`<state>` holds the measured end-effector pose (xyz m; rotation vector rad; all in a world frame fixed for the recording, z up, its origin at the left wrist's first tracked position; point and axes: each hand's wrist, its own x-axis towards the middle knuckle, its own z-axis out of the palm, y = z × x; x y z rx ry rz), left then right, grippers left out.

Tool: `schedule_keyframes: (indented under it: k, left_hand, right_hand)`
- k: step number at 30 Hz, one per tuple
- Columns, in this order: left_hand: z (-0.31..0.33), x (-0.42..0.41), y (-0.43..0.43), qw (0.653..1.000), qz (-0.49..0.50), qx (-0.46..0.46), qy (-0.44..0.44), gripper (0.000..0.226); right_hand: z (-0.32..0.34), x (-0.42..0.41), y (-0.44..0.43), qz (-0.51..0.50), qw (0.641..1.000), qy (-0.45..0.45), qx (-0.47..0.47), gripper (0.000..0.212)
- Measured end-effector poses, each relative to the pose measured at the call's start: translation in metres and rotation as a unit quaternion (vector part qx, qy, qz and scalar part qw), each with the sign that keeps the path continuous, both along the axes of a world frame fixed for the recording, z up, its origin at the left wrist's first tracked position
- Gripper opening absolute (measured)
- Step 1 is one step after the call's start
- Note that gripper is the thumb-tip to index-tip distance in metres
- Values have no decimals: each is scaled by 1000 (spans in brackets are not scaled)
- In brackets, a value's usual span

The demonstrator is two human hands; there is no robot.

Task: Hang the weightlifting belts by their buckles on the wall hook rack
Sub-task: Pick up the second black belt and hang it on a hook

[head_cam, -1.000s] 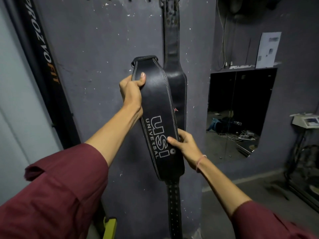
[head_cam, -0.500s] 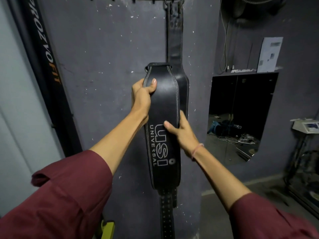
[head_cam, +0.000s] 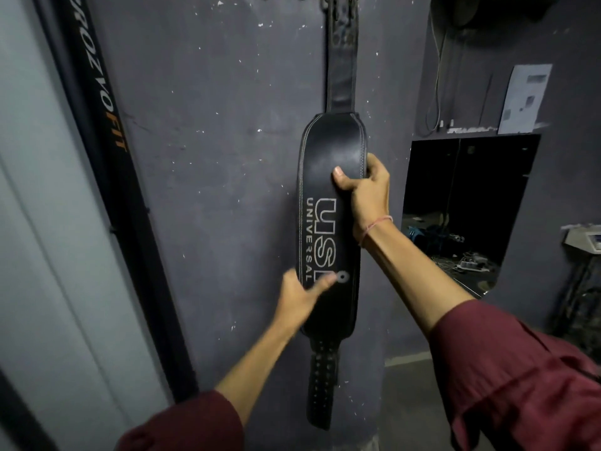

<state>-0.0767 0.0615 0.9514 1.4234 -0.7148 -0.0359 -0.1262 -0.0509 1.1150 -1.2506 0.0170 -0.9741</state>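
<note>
A black leather weightlifting belt [head_cam: 328, 164] marked "USI UNIVERSAL" is held upright against the dark wall, its perforated strap end [head_cam: 320, 395] dangling below. My right hand [head_cam: 369, 193] grips its upper right edge, thumb across the front. My left hand [head_cam: 299, 297], blurred, holds the lower left edge with the thumb on the front by the logo. Behind it a second black belt [head_cam: 341, 70] hangs from the hook rack [head_cam: 338, 1] at the top edge of the view; its lower part is hidden. The held belt's buckle is out of sight.
A black "PROZVOFIT" banner strip [head_cam: 100, 118] slants down the wall at left. On the right are a dark mirror [head_cam: 465, 203], a paper sheet [head_cam: 525, 99] above it with hanging cables [head_cam: 437, 76], and a small device on a stand [head_cam: 585, 239].
My left hand has dropped from the belt's top to its lower left edge. My right hand has climbed to the upper right edge. The belt now stands straight over the hanging one.
</note>
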Motion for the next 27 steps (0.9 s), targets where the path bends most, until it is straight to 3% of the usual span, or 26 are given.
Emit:
schedule_keyframes:
  k: [3, 5, 7, 12, 15, 23, 27]
  left_hand:
    - [-54, -14, 12, 998, -30, 41, 35, 39]
    - [-63, -21, 17, 998, -14, 45, 49, 39]
    - [-47, -27, 17, 999, 5, 20, 27, 29]
    - [44, -25, 9, 992, 86, -59, -65, 27]
    - [60, -21, 11, 994, 89, -42, -57, 25]
    - [-68, -51, 36, 994, 53, 95, 5, 46]
    - [-56, -66, 32, 997, 61, 32, 18, 30]
  right_hand:
    - [1, -1, -5, -7, 1000, 0, 24, 41]
    - [-2, -3, -9, -4, 1000, -12, 24, 31]
    - [-5, -6, -9, 7, 999, -24, 20, 24]
    - [-13, -13, -1, 36, 998, -39, 19, 21]
    - [-10, -14, 6, 30, 998, -45, 24, 22]
    - [-1, -17, 6, 24, 999, -36, 27, 22]
    - [-4, -25, 4, 25, 998, -46, 21, 21]
